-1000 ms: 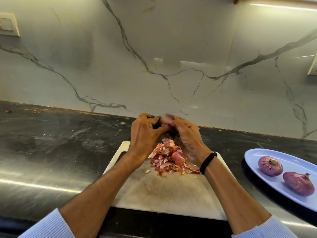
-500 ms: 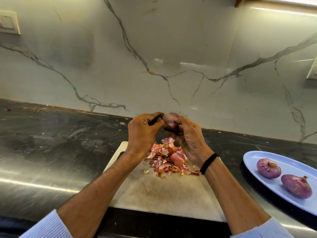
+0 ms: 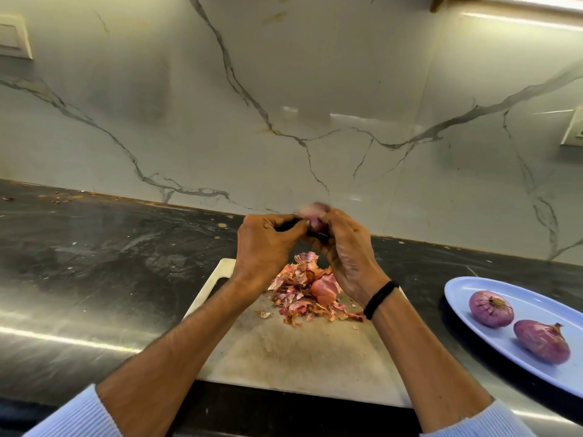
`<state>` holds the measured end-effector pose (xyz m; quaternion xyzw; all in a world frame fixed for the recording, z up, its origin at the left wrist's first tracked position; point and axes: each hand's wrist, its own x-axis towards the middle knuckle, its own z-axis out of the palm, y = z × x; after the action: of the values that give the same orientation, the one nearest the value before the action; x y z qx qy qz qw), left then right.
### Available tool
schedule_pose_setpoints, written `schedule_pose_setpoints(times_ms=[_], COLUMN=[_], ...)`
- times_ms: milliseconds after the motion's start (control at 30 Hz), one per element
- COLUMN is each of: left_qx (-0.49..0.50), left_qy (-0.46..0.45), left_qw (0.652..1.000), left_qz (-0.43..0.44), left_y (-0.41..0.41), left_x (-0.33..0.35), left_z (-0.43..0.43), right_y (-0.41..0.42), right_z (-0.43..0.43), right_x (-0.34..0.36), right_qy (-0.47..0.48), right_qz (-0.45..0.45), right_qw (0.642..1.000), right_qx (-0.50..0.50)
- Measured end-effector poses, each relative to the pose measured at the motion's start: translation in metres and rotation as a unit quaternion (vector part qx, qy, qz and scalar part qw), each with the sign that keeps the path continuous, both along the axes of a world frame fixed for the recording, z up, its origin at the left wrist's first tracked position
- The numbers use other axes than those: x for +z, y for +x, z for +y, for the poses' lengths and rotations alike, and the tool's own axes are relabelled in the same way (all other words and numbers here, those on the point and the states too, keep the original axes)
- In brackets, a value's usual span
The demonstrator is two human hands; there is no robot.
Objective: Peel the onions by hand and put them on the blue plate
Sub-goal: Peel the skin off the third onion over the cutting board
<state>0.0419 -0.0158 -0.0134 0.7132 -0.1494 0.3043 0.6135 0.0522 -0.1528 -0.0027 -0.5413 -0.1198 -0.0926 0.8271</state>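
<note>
A small purple onion (image 3: 313, 214) is held up above the far end of the white cutting board (image 3: 303, 351). My right hand (image 3: 344, 253) grips it from the right and below. My left hand (image 3: 266, 247) has its fingers curled, and its fingertips pinch at the onion's left side. Most of the onion is hidden by my fingers and blurred. A heap of pink and brown onion skins (image 3: 307, 293) lies on the board under my hands. At the right, two peeled purple onions (image 3: 491, 308) (image 3: 542, 341) rest on the blue plate (image 3: 467, 291).
The board sits on a dark, shiny counter (image 3: 104, 279) with a marble wall behind it. Skin crumbs lie along the back edge of the counter. The plate runs off the right edge of the view.
Both hands have lifted slightly with the onion and turned it; more of its purple top now shows above my fingers. The plate and the skins have not moved.
</note>
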Motion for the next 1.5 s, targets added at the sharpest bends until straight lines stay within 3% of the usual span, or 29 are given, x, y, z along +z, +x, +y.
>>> schedule_pose_setpoints(times_ms=[567, 933, 1500], left_qx=[-0.022, 0.021, 0.060], left_qy=[-0.054, 0.043, 0.069], left_qw=[0.997, 0.998, 0.992], left_qz=[0.041, -0.048, -0.089], left_y=[0.006, 0.005, 0.005], left_x=[0.002, 0.001, 0.000], left_z=[0.003, 0.005, 0.003], right_y=[-0.003, 0.009, 0.007], right_z=[-0.006, -0.008, -0.009], right_x=[0.004, -0.004, -0.005], right_qy=[0.034, -0.129, -0.276], right_qz=[-0.022, -0.100, -0.166], right_qw=[0.994, 0.985, 0.935], right_qx=[0.100, -0.046, -0.149])
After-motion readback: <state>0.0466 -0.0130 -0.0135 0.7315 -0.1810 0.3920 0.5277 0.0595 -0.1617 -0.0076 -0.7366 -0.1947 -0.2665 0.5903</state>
